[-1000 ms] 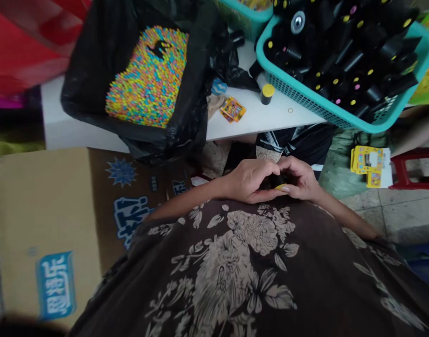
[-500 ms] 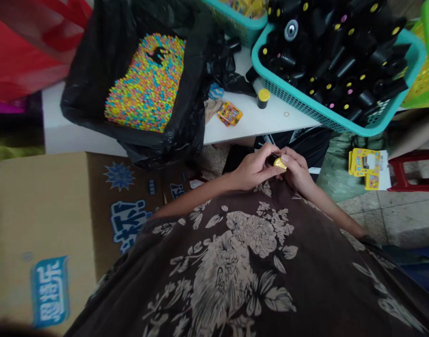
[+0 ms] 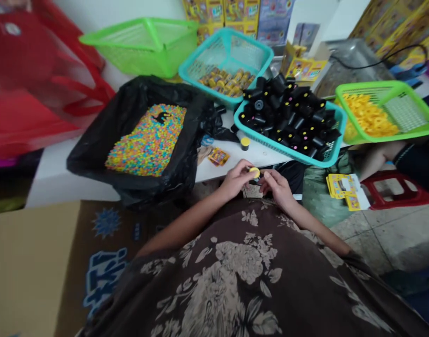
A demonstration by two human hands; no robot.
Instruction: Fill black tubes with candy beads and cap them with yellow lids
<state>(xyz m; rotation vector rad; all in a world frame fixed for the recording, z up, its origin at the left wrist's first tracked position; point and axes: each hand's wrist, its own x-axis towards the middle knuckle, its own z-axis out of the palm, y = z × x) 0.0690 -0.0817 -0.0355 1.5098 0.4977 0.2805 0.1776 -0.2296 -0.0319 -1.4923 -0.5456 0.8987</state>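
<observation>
Camera tips up: far side of the desk now in frame, incl. light green basket far left and stacked yellow boxes. Blue label on the near-left carton drops out. Right hand has its thumb off the yellow cap, right of it; left hand pinches the cap. Hands sit wider apart.

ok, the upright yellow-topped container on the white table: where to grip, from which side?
Likely best to pinch the container across its dark side wall, below the yellow top, coming from the wearer's side. It stands upright, with bare white table in front; the teal basket crowds it behind on the right.
</observation>
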